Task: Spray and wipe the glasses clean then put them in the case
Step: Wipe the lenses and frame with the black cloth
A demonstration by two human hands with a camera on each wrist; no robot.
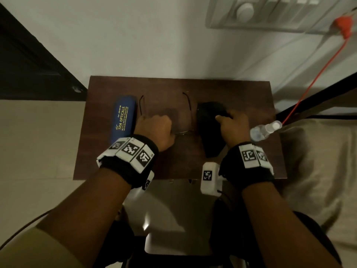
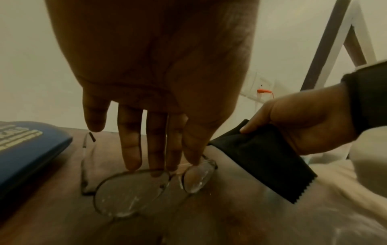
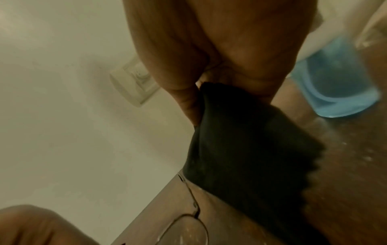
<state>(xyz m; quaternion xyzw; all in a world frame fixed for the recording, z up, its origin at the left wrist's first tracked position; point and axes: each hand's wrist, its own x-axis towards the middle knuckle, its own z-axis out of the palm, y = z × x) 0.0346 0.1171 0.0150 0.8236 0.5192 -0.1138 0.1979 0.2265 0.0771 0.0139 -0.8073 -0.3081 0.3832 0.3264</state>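
Observation:
Thin metal-framed glasses [image 2: 130,194] lie on the brown table [image 1: 231,89], temples open and pointing away from me. My left hand [image 2: 167,165] hangs over them with straight fingers, fingertips and thumb touching the top rim near the bridge. The lenses look smeared. My right hand [image 1: 233,124] grips a black wiping cloth [image 1: 208,128] just right of the glasses, thumb and fingers pinching its upper edge [image 3: 209,92], and the cloth drapes down to the table. A blue glasses case [image 1: 122,118] with gold lettering lies shut at the left. The clear spray bottle [image 1: 264,130] lies at the table's right edge.
The table stands against a white wall with a switch panel [image 1: 270,12] and an orange cable [image 1: 318,74] running down on the right. Pale bedding [image 1: 318,171] lies beside the table's right edge. A dark door frame [image 1: 29,64] is at the left.

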